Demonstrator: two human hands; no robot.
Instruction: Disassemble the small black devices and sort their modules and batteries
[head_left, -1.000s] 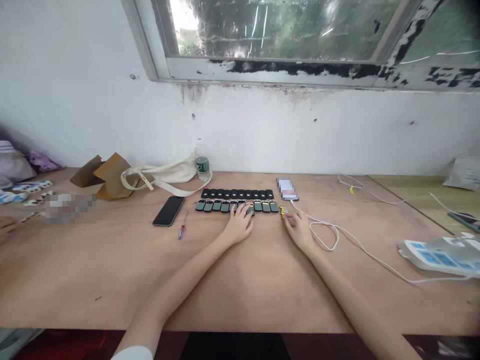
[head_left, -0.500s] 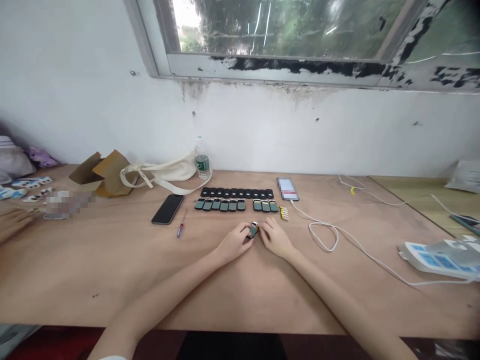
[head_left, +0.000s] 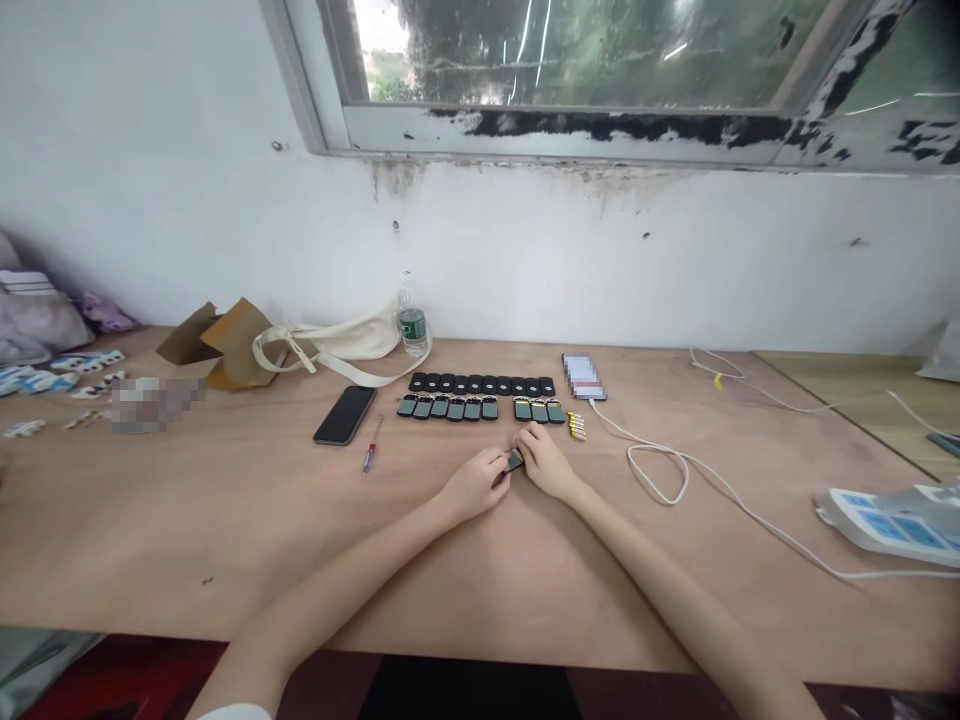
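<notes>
My left hand (head_left: pixel 478 483) is closed around the lower left of a small black-rimmed device (head_left: pixel 514 461) with a grey-green face, held just over the table. At its upper right end, the curled fingers of my right hand (head_left: pixel 545 459) press on it and hide part of it; a bit of yellow shows there. Beyond my hands lie a row of similar open devices (head_left: pixel 455 408), with several more (head_left: pixel 539 411) to the right, some with yellow at the top. Behind them runs a row of black covers (head_left: pixel 481 385). Small yellow-and-silver cylinders (head_left: pixel 577 427) lie right of the devices.
Left of my hands are a screwdriver (head_left: pixel 370 457) and a dark phone (head_left: pixel 345 415). Farther back stand a water bottle (head_left: pixel 412 328), a cream bag (head_left: pixel 360 340) and a paper bag (head_left: pixel 240 345). A charging phone (head_left: pixel 583 377), its white cable (head_left: pixel 739 510) and a power strip (head_left: pixel 892 525) lie right.
The view has turned slightly left-to-right, shifting the scene. My right fingers have moved over the device's top end and cover more of it. Another person's hand at the far left has left view.
</notes>
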